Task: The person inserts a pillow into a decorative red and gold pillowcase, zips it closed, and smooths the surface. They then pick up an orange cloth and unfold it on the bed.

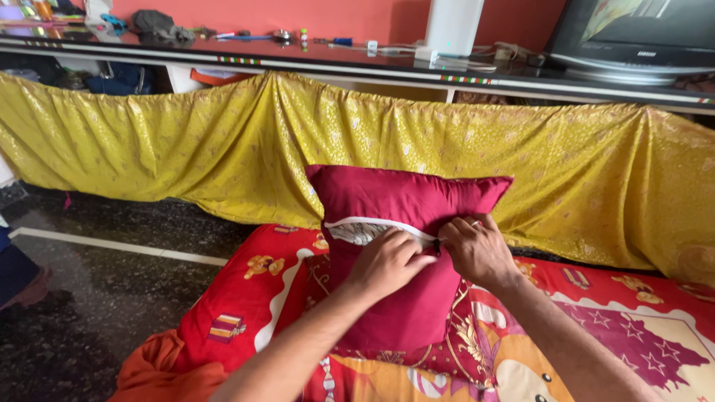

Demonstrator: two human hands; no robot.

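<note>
A dark red pillow (402,197) in a zipped cover stands upright on a red patterned bedsheet (253,283). A slit in the cover is partly open and shows the pale inner cushion (357,232). My left hand (387,262) pinches the cover beside the small dark zip pull (436,244). My right hand (477,249) grips the cover's edge just right of the pull, a ring on one finger.
A yellow patterned cloth (223,141) drapes along a long shelf (298,56) behind the pillow. The shelf carries tools, bottles, a white box (453,26) and a television (640,37) at the right. Dark speckled floor (97,275) lies left; an orange cloth (160,368) hangs off the bed.
</note>
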